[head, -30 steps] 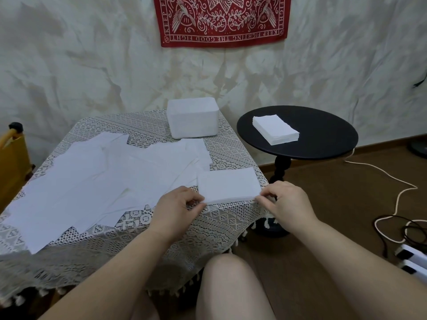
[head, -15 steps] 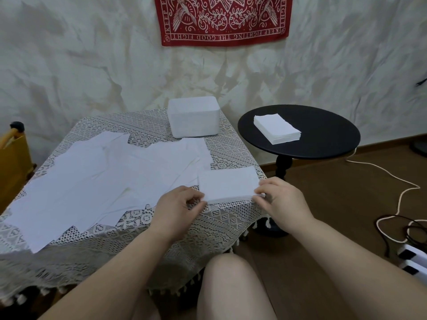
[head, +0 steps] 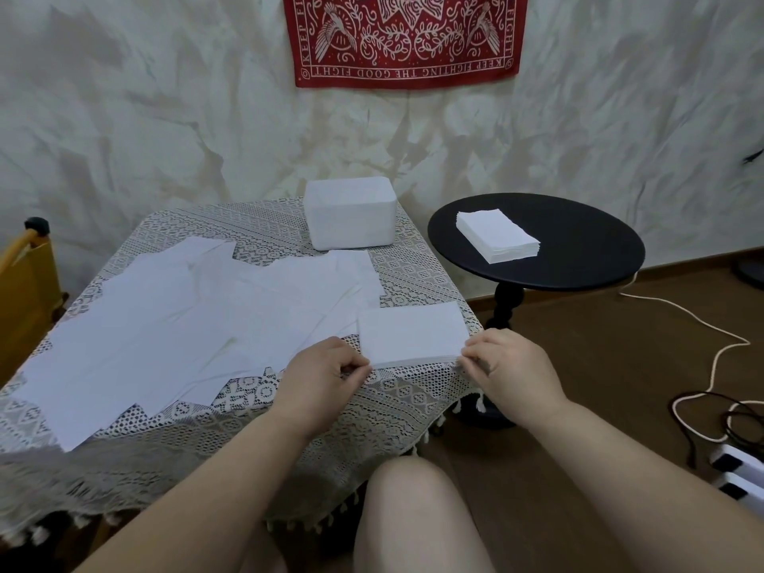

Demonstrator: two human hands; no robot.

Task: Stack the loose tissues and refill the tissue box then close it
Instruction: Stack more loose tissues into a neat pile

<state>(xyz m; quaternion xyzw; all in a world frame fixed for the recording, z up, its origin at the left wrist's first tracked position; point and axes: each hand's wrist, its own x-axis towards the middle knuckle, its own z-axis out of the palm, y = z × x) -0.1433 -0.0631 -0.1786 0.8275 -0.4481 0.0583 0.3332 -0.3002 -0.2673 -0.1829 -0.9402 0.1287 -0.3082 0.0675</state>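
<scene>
Your left hand [head: 320,376] pinches the near left corner of the small tissue stack [head: 412,333] with fingers [head: 351,368] curled in, and your right hand [head: 510,368] pinches the near right corner the same way. That stack lies at the near right corner of the surface [head: 264,229], on the lace cloth.

Expect it to handle as light, soft and floppy. The sheets will likely slide over one another and sag in the middle if you lift by corners alone (a flat hand under the long edges should serve better). Squeeze gently, since tissue creases and tears easily.

Left of the stack, the loose tissues [head: 173,324] lie spread and overlapping across the cloth. The white tissue box [head: 350,213] stands at the far edge. A second stack [head: 498,234] rests on the round black side table [head: 587,258] to the right.

The box shows no readable label. The red wall hanging [head: 407,37] reads, upside down, "KEEP FIGHTING THE GOOD FIGHT".
</scene>
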